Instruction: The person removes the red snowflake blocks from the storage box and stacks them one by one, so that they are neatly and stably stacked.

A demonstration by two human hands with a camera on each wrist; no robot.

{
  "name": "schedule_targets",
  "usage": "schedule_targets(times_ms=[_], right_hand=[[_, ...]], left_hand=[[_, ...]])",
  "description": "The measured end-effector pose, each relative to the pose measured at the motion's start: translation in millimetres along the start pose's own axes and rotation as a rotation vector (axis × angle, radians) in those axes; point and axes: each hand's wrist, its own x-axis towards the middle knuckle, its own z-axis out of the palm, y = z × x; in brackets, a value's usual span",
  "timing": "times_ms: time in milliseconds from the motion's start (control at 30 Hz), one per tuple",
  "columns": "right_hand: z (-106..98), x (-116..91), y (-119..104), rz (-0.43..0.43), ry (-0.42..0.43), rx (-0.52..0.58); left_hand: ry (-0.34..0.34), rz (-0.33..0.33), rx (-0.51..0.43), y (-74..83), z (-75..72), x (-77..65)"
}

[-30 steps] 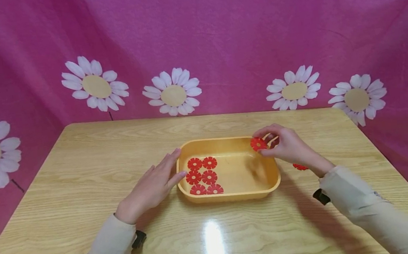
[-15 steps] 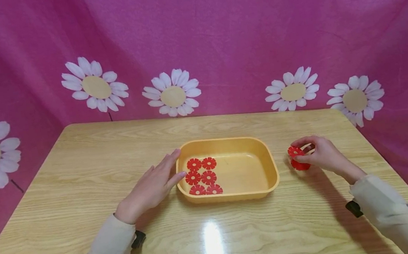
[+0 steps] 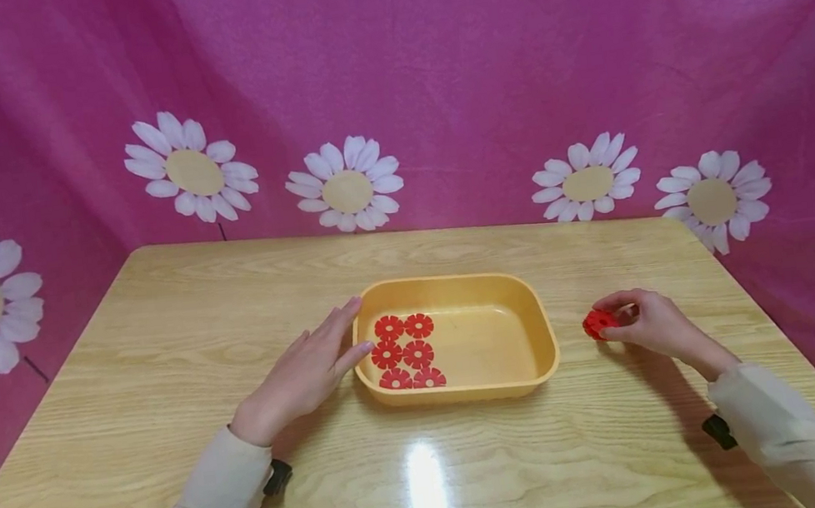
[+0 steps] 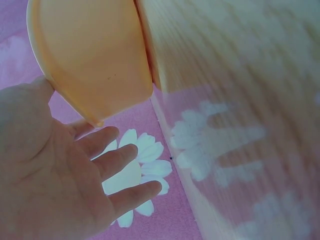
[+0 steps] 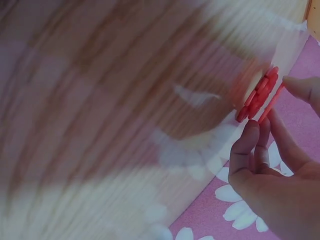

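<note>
A yellow plastic tray [image 3: 493, 343] stands on the wooden table. Several red notched, flower-shaped discs [image 3: 417, 354] lie flat in its left part in two columns. At the tray's left end my left hand [image 3: 308, 374] touches the rim with fingers extended; the left wrist view shows the thumb and index finger at the tray's edge [image 4: 72, 102]. To the right of the tray, my right hand [image 3: 650, 325] pinches one red disc [image 5: 272, 102] by its edges. It is close over a small stack of similar red discs [image 5: 257, 95] on the table, with a narrow gap between.
The light wood table [image 3: 232, 307] runs back to a magenta curtain [image 3: 432, 75] printed with white daisies. Glare [image 3: 429, 494] shines on the table in front of the tray. Dark wrist straps [image 3: 718, 430] show below both sleeves.
My right hand has moved from over the tray's right end out to the stack on the right, then lowered, carrying the pinched disc. The left hand and tray have stayed in place.
</note>
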Motion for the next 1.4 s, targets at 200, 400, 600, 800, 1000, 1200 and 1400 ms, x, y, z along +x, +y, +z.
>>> schedule_targets(times_ms=[200, 400, 600, 800, 1000, 1200, 1400], right_hand=[[-2, -1, -1, -0.012, -0.006, -0.014], [-9, -3, -9, -0.071, 0.018, 0.007], [-10, -2, -40, -0.168, 0.033, 0.057], [4, 5, -76, -0.288, 0.034, 0.128], [27, 15, -106, -0.415, -0.008, 0.221], [51, 25, -131, -0.445, -0.132, 0.264], [79, 29, -149, -0.471, -0.254, 0.229]], left_hand=[[-0.003, 0.0, 0.001, 0.8, -0.8, 0.3], [-0.003, 0.0, 0.004, 0.4, -0.3, 0.9], [0.003, 0.004, 0.002, -0.4, 0.1, 1.0], [0.003, 0.001, 0.002, -1.3, 0.2, 1.1], [0.005, 0.012, 0.007, -1.1, 0.6, 1.1], [0.008, 0.018, 0.01, -1.9, 0.7, 1.2], [0.005, 0.012, 0.004, -2.0, 0.7, 1.3]])
